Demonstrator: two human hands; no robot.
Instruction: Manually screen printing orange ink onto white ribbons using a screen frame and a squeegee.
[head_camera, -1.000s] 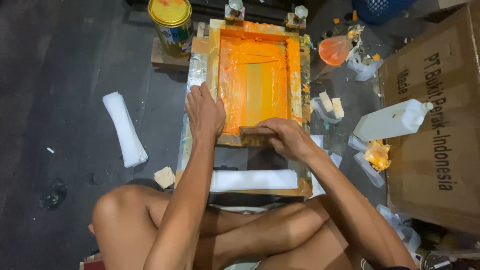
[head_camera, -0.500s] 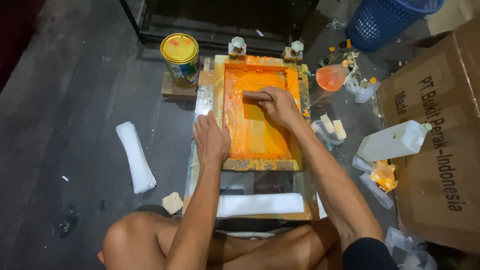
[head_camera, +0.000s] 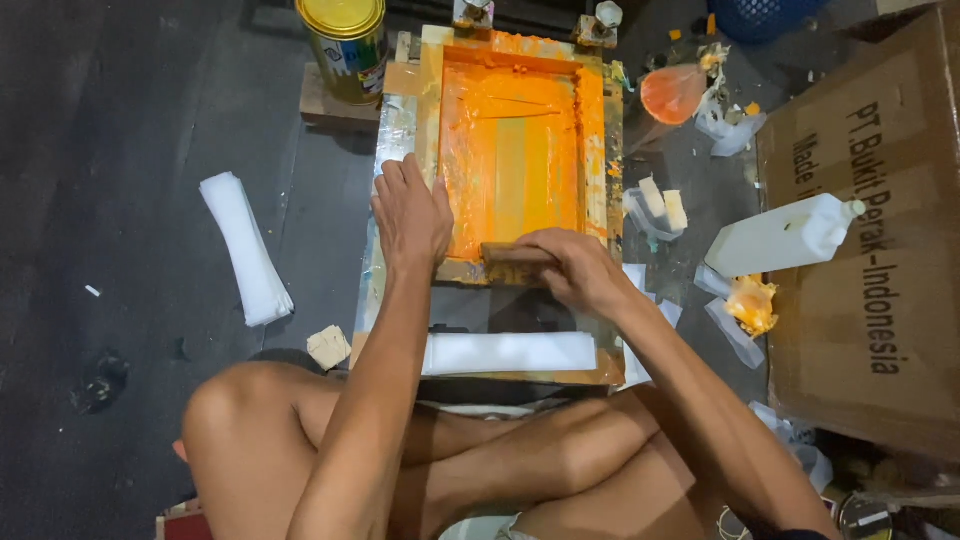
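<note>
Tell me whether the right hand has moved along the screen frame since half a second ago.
Yes. The right hand, gripping the wooden squeegee, has come from the far end of the orange screen frame back to its near edge, toward the person.

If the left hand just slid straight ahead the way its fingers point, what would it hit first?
The left hand lies flat on the frame's left rail, fingers pointing up it. Sliding on, it would follow that rail; the yellow-lidded can stands just off to the left, though depth is hard to judge.
</note>
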